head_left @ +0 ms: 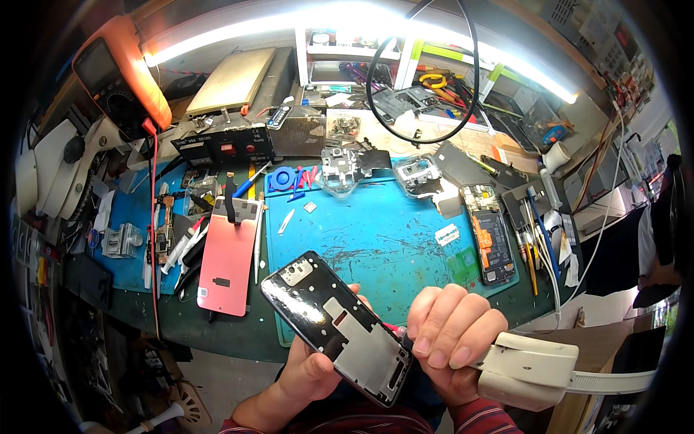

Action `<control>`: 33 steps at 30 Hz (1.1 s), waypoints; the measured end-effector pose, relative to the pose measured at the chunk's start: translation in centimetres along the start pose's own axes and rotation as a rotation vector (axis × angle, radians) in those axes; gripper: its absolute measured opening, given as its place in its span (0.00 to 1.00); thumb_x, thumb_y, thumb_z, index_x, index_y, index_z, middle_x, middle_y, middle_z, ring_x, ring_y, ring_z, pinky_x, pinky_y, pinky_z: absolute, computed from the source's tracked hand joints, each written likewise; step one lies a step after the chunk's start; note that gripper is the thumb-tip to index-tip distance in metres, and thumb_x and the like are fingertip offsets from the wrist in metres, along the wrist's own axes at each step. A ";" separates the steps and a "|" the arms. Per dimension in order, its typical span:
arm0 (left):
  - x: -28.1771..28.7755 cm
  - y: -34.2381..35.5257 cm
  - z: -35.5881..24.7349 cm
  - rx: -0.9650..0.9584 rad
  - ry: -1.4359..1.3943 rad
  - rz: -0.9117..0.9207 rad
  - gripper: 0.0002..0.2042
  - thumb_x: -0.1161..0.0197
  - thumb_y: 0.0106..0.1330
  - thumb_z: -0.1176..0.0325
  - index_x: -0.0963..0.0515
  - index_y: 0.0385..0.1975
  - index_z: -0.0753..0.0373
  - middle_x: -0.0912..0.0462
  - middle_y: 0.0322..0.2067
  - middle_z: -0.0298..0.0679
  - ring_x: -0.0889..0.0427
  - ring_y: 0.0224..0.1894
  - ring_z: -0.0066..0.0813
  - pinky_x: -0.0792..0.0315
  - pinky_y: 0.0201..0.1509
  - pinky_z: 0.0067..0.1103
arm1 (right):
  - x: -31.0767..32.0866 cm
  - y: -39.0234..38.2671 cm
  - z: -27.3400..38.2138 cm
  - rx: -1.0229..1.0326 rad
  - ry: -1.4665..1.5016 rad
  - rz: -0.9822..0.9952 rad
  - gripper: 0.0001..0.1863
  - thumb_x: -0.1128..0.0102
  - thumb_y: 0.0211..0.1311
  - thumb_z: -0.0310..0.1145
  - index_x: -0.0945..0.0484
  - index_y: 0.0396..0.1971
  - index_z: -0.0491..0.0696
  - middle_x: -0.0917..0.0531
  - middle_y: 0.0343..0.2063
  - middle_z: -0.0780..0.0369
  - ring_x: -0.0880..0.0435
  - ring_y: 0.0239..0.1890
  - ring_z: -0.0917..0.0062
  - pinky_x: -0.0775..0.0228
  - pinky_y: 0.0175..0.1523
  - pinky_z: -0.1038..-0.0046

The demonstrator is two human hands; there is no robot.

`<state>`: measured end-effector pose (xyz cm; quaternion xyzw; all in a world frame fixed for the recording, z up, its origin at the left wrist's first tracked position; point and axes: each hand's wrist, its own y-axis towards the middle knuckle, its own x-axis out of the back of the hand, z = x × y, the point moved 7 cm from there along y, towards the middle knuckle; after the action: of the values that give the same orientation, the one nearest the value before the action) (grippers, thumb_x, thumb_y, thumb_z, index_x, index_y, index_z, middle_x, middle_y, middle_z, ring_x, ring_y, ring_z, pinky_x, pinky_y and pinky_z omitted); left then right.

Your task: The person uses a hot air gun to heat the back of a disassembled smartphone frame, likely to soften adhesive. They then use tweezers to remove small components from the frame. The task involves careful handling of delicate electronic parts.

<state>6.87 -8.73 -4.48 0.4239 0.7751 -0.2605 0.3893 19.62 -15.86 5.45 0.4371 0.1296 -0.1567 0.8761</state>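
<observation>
My left hand (312,369) holds a black phone frame (336,325) from underneath, tilted, with its open inner side facing up over the near edge of the bench. My right hand (450,334) is closed at the frame's right side, fingers curled around a thin red-tipped tool (394,330) that touches the frame's edge. A white strap-on device (528,369) sits on my right wrist. The tool's body is hidden inside the fist.
A blue work mat (376,239) lies ahead. On it are an opened phone (490,235) at the right, a pink-backed screen panel (228,257) at the left, and phone parts (340,170) at the back. An orange multimeter (119,72) hangs top left; tweezers and pens lie right.
</observation>
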 end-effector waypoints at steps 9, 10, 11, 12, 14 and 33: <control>0.0 0.0 0.0 -0.007 0.007 -0.006 0.51 0.24 0.52 0.46 0.47 0.70 0.63 0.32 0.58 0.43 0.31 0.62 0.34 0.35 0.65 0.33 | 0.0 0.2 -0.1 -0.042 0.020 0.020 0.07 0.35 0.65 0.30 0.23 0.36 0.45 0.19 0.32 0.61 0.20 0.35 0.72 0.27 0.40 0.68; 0.0 0.0 0.0 -0.005 0.006 -0.006 0.51 0.24 0.52 0.46 0.47 0.70 0.63 0.32 0.58 0.43 0.31 0.62 0.35 0.35 0.65 0.33 | 0.0 0.3 0.0 -0.045 0.025 0.020 0.07 0.35 0.65 0.30 0.23 0.36 0.45 0.19 0.32 0.61 0.20 0.35 0.72 0.27 0.40 0.68; 0.0 0.0 0.0 -0.003 0.006 -0.006 0.51 0.24 0.52 0.46 0.47 0.70 0.63 0.32 0.58 0.43 0.31 0.62 0.35 0.35 0.65 0.34 | 0.0 0.3 0.0 -0.045 0.021 0.018 0.07 0.35 0.64 0.30 0.23 0.36 0.46 0.19 0.31 0.61 0.20 0.34 0.72 0.27 0.40 0.69; 0.0 0.0 0.0 -0.002 0.008 -0.008 0.51 0.24 0.52 0.46 0.47 0.70 0.63 0.32 0.58 0.43 0.31 0.62 0.35 0.35 0.65 0.34 | 0.0 0.2 0.0 -0.046 0.020 0.016 0.07 0.35 0.64 0.30 0.23 0.36 0.46 0.20 0.31 0.61 0.20 0.34 0.73 0.27 0.39 0.69; -0.1 -0.1 0.0 -0.002 0.008 -0.010 0.51 0.24 0.52 0.46 0.47 0.70 0.63 0.32 0.58 0.44 0.31 0.62 0.35 0.35 0.65 0.34 | 0.1 0.1 0.0 -0.050 0.024 0.013 0.07 0.35 0.64 0.31 0.23 0.35 0.46 0.20 0.31 0.61 0.21 0.33 0.73 0.28 0.39 0.69; 0.3 -0.2 0.2 0.009 0.003 -0.010 0.53 0.23 0.51 0.45 0.48 0.70 0.64 0.32 0.59 0.43 0.31 0.63 0.35 0.35 0.66 0.34 | 0.1 0.2 0.2 -0.088 0.033 0.008 0.07 0.33 0.62 0.29 0.23 0.33 0.45 0.21 0.29 0.62 0.22 0.31 0.74 0.29 0.36 0.70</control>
<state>6.72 -8.82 -4.89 0.4222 0.7767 -0.2652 0.3849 19.81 -15.98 5.64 0.4014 0.1491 -0.1400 0.8928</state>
